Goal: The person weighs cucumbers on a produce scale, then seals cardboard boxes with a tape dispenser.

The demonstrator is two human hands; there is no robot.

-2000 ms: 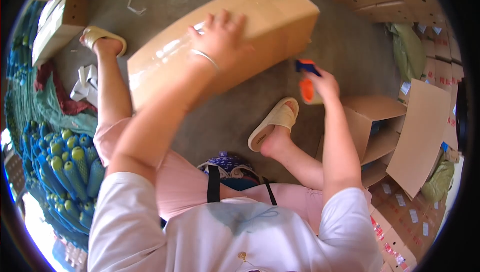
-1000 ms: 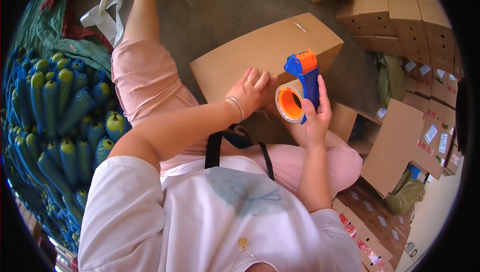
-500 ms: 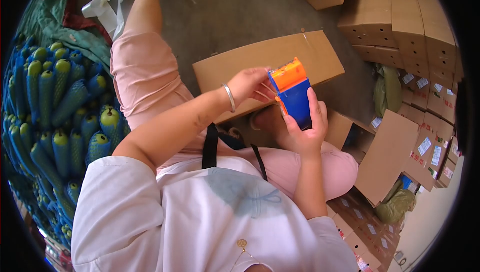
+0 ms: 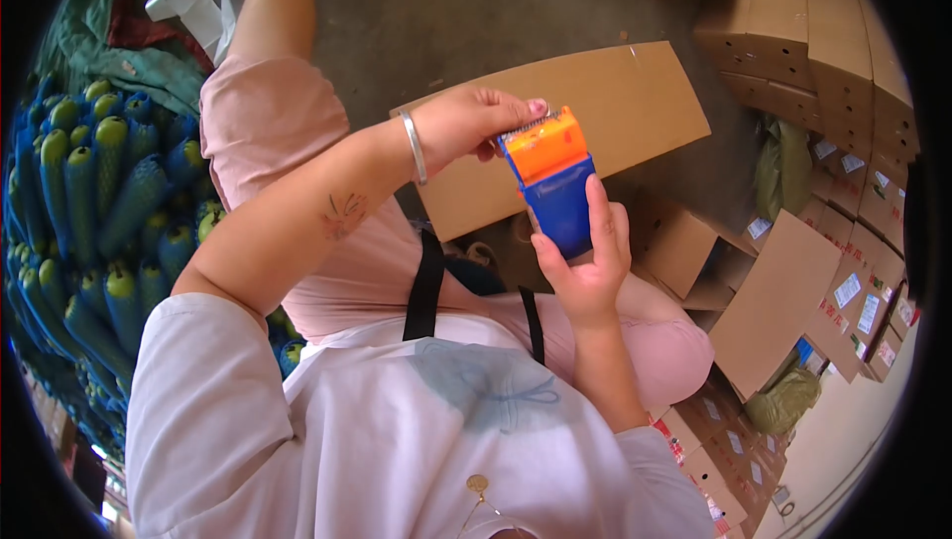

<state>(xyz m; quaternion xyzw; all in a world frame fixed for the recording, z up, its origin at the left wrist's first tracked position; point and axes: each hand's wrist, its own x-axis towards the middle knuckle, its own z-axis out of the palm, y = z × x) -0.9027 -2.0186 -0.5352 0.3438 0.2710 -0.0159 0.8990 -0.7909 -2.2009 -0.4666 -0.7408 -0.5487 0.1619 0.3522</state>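
A blue and orange tape dispenser (image 4: 561, 197) with a toothed edge is held up in front of the body. My right hand (image 4: 587, 276) grips its blue lower part from below, thumb and fingers on either side. At the upper left corner, by the toothed edge, my left hand (image 4: 486, 122) pinches with thumb and fingers curled; any tape end between them is too small to make out. A silver bangle is on the left wrist. Behind the dispenser a closed cardboard box (image 4: 635, 103) lies on the floor.
Green produce in blue netting (image 4: 94, 192) is heaped at the left, near a white plastic strip (image 4: 203, 8). An open carton (image 4: 694, 251) stands at the right, with stacked cartons (image 4: 764, 23) and green sacks (image 4: 783, 167) beyond it.
My left hand has closed at the dispenser's toothed edge, where its fingers were more spread before. The dispenser and my right hand have shifted slightly left, and the view has moved a little.
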